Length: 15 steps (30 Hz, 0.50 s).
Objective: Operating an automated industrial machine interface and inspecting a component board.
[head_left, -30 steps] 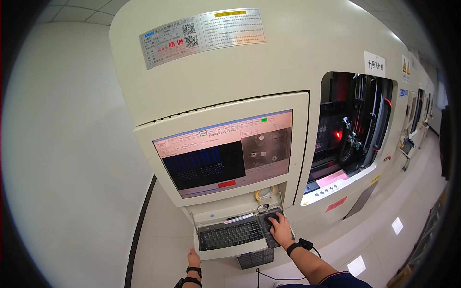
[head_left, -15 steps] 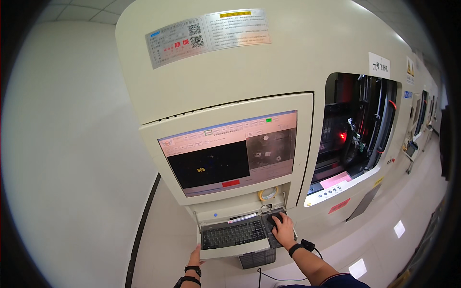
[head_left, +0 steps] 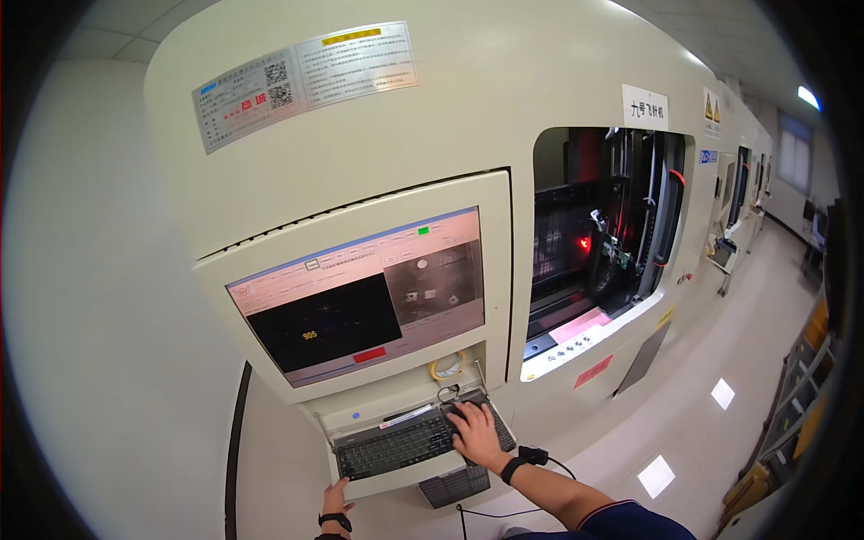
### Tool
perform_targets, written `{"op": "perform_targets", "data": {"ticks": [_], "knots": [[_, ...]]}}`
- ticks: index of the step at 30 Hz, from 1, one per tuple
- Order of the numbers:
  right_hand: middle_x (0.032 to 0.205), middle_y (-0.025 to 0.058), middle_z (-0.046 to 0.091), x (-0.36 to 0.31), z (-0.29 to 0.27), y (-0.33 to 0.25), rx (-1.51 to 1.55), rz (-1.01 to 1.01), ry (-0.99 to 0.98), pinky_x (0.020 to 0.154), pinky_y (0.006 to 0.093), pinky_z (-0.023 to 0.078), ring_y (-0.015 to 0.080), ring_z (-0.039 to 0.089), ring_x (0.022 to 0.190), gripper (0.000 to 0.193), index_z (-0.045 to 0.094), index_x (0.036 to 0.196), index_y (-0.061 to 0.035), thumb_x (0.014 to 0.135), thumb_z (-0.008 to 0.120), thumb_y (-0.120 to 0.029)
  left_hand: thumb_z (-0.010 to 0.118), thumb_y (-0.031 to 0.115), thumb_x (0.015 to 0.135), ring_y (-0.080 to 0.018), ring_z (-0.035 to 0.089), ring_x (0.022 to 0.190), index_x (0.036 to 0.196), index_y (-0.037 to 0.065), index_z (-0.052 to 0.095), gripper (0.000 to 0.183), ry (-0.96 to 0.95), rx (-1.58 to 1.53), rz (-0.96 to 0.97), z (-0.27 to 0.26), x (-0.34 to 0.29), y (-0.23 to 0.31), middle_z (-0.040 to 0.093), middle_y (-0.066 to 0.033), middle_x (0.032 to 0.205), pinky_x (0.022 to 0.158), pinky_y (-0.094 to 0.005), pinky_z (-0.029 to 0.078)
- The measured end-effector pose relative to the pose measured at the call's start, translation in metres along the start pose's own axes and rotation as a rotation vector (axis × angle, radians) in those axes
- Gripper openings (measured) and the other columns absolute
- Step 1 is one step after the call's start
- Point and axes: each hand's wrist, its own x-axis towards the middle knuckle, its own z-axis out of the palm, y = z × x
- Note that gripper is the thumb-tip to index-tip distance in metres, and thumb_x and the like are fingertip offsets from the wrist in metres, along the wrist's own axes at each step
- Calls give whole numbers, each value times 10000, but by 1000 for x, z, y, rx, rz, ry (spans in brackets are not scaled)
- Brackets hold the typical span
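My right hand (head_left: 477,436) rests over a black computer mouse (head_left: 451,416), mostly covered by the fingers, at the right end of the pull-out keyboard tray (head_left: 405,479). Beside it lies a black keyboard (head_left: 394,450). At the tray's front left corner my left hand (head_left: 336,495) grips the edge, thumb on top; the fingers beneath are partly hidden. Above the tray, a monitor (head_left: 360,297) set into a cream machine cabinet (head_left: 360,135) displays a black panel and a grey camera picture with small pale shapes.
Right of the monitor, a window (head_left: 598,234) shows dark machine parts and a red light. A tape roll (head_left: 446,366) sits on the ledge behind the tray. A dark ribbed box (head_left: 454,488) stands below, with a cable (head_left: 504,512) nearby. More machines line the aisle.
The view has swung right, so the cabinet and tray appear farther left. My right hand's fingers look more spread over the mouse. My left hand still grips the tray's corner.
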Motion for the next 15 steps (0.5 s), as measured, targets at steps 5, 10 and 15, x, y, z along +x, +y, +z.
{"op": "perform_targets", "data": {"ticks": [5,10,15], "knots": [[1306,121,425,-10,6,-12,94,-33,-44,1080,498,215,297,351,1267,452,504,1206,-107,771,604,-179,654,370,754,-279,494,996,1167,88,491,526,48,7,-22,13,-12,7,518,-97,1109,756,-474,438],[1290,149,431,-12,22,-1,229,-58,-10,1084,513,229,339,362,1257,389,524,1129,-60,743,572,-62,712,404,683,-260,505,1000,1118,60,542,580,46,-20,77,9,3,-4,567,-100,1057,704,-442,453],[1274,151,439,-7,22,3,306,-74,-70,1085,531,234,363,353,1257,328,569,984,-84,674,559,20,709,404,684,-262,518,954,1131,42,530,603,86,-51,48,13,3,4,561,-111,1073,726,-423,440]]}}
